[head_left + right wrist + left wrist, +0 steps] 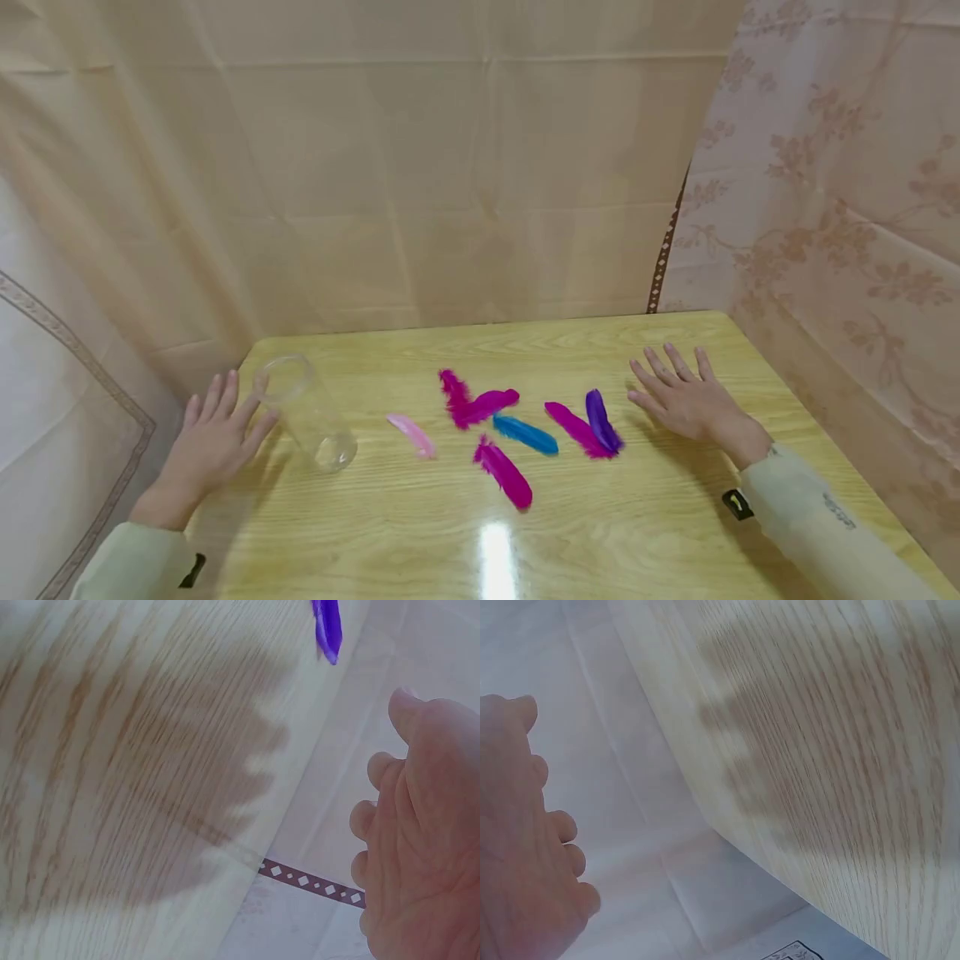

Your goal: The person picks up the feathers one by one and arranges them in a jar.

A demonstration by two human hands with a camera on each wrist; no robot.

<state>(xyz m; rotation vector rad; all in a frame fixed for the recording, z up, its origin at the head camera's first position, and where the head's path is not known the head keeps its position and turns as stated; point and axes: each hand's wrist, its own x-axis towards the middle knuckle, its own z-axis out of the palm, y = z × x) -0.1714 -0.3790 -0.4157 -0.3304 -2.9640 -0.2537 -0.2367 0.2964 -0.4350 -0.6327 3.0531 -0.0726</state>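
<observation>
My left hand (213,446) is held with fingers spread beside a clear, open-topped cylindrical jar (307,417) at the table's left; whether the fingertips touch it I cannot tell. Over the right side hovers my right hand (690,404), fingers spread, holding nothing, its shadow on the wood below. Between the hands lie feathers: a pale pink feather (412,435), a blue feather (527,434), a purple feather (602,421) and several magenta ones, including a lower magenta feather (506,475). The purple feather's tip (328,634) shows in the right wrist view.
The wood-grain table (375,533) ends at a beige curtain (450,183) behind it. A floral cloth (847,208) hangs on the right and a white cloth (67,400) on the left. A light reflection shines near the front middle.
</observation>
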